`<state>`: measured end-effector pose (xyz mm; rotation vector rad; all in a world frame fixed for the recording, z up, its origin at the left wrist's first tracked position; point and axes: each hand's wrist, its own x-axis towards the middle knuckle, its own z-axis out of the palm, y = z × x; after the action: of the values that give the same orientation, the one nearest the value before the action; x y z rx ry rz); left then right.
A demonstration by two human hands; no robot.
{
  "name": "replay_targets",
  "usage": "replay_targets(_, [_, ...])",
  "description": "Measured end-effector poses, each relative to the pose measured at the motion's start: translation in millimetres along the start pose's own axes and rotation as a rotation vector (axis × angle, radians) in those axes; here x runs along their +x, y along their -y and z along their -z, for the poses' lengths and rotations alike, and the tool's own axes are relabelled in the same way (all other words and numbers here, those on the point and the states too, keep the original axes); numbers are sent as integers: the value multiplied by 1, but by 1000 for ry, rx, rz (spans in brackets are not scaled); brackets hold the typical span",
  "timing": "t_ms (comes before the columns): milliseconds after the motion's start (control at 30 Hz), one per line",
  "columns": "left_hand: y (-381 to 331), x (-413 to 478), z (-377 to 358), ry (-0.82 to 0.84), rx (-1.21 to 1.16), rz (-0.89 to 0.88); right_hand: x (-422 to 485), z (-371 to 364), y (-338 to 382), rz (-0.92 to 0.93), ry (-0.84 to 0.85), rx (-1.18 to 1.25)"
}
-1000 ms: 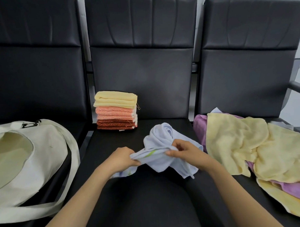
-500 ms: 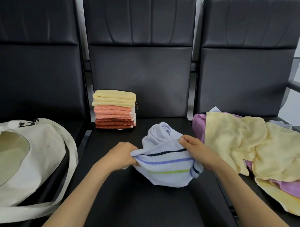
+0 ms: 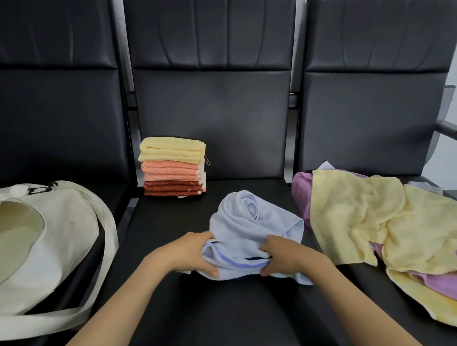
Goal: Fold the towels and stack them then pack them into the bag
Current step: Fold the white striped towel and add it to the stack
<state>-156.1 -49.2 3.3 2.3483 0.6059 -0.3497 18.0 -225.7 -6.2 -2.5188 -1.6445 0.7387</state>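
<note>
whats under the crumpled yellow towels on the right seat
Under the crumpled yellow towels, purple terry towels peek out at the left edge and lower right, with a pale cloth corner behind. How many lie beneath is covered.

Row of three black padded seats (image 3: pixel 201 316), cream bag (image 3: pixel 64 246) laid on the left seat, folded towel stack (image 3: pixel 173 172) set at the middle seat's back, pale blue towel (image 3: pixel 252 223) crumpled nearer the front, yellow and purple towels (image 3: pixel 366 219) heaped on the right seat

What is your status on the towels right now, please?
Left hand and right hand both gripping the blue towel, bunched, unfolded. Folded stack behind it; bag open to the left; loose pile to the right. Nothing in the way.
</note>
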Motion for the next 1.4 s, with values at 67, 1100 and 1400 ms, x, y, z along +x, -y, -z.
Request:
replay_targets(67, [3, 1, -1, 26, 101, 56, 1, 2, 0, 41, -61, 140])
replay_targets(1100, [-19, 7, 12, -403, 3, 93, -13, 31, -3, 195, -363, 537])
replay_targets(1400, [-19, 3, 14, -277, -514, -34, -18, 26, -4, 78, -87, 578])
